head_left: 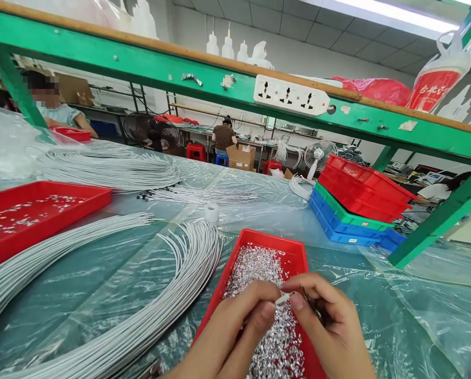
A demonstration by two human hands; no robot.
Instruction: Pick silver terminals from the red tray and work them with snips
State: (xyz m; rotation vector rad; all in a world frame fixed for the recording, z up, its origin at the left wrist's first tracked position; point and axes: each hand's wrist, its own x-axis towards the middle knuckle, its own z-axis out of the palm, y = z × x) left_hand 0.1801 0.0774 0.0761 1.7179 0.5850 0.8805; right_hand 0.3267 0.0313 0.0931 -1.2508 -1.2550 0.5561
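Note:
My left hand (pixel 245 321) is closed, its thumb and forefinger pinching one end of a small white piece (pixel 282 299) that looks like a short length of cable. At the other end, the thumb and forefinger of my right hand (pixel 332 321) pinch the same piece. A thin dark metal tool (pixel 313 305) lies within my right hand, mostly hidden by the fingers. Both hands are above a red tray (pixel 304 258), which holds many small shiny silver metal parts (pixel 254 268).
Bundled white cables (pixel 196 284) curve across the plastic-covered table to the left. Beyond them are another red tray (pixel 97 197), a white roll (pixel 211 213) and stacked bins (pixel 361 195). A green shelf frame (pixel 203 79) with a power strip (pixel 290 96) crosses overhead. People sit in the background.

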